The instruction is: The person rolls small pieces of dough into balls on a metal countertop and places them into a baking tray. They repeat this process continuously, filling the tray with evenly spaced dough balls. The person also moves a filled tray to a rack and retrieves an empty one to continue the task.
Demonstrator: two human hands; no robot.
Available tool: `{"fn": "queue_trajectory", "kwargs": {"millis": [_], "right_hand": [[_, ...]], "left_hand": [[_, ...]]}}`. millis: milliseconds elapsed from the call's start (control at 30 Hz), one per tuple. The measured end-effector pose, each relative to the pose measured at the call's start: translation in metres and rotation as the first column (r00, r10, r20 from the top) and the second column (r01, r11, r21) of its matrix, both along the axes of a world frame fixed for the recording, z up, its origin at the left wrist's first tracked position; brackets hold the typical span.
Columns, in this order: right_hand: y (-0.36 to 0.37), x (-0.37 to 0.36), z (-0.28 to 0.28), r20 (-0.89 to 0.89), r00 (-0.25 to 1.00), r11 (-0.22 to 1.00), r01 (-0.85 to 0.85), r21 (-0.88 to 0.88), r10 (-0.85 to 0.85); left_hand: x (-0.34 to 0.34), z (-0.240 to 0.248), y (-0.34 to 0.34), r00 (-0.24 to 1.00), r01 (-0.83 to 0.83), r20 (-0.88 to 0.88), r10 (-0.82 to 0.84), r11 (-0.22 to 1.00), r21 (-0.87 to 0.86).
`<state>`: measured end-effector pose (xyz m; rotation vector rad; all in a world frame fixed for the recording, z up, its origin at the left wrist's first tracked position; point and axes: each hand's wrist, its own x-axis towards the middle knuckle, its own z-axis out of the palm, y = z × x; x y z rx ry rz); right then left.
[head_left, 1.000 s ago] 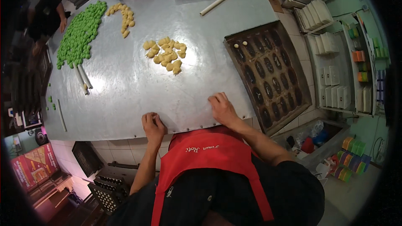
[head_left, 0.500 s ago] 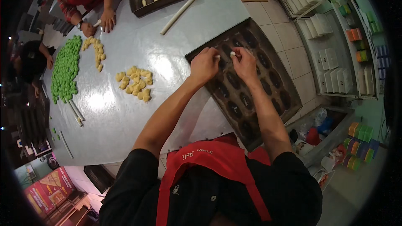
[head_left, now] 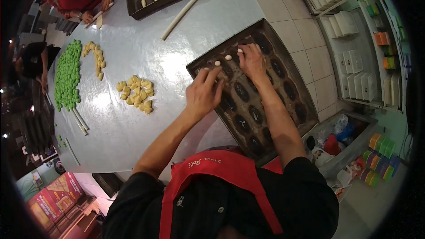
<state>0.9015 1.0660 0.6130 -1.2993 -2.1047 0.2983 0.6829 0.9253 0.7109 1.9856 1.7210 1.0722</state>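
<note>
A dark baking tray [head_left: 234, 135] with rows of oval hollows lies at the right edge of the metal table. Over its far end, my right hand [head_left: 253, 64] pinches a small pale dough piece [head_left: 240, 50] between thumb and fingertips. Just left of it, a round dough piece [head_left: 228, 57] and a smaller dough ball [head_left: 217, 63] rest in the tray near its far side. My left hand [head_left: 201, 92] hovers at the tray's left edge, its fingers apart and slightly blurred, with nothing visible in them.
Yellow dough pieces [head_left: 135, 93] and green dough balls [head_left: 67, 75] sit on the table [head_left: 168, 66]. A long pale rod [head_left: 182, 16] lies beside a second tray [head_left: 166, 5]. Across the table, a person's hands [head_left: 107, 1] work a rolling pin over dough. Shelves [head_left: 354, 57] stand at right.
My left hand has pulled back toward me and opened. My right hand has moved slightly away from me. Two dough pieces now show in the tray. The other person's hands have shifted.
</note>
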Motion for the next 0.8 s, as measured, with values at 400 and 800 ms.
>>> {"fn": "queue_trajectory", "kwargs": {"millis": [400, 800], "right_hand": [[-0.154, -0.075, 0.089, -0.167, 0.981, 0.966, -0.135, -0.221, 0.099], [-0.267, -0.191, 0.085, -0.307, 0.886, 0.777, -0.455, -0.436, 0.347]], "left_hand": [[-0.194, -0.129, -0.174, 0.575, -0.808, 0.000, 0.818, 0.568, -0.154], [-0.258, -0.123, -0.229, 0.526, -0.675, 0.361, 0.770, 0.636, -0.374]]}}
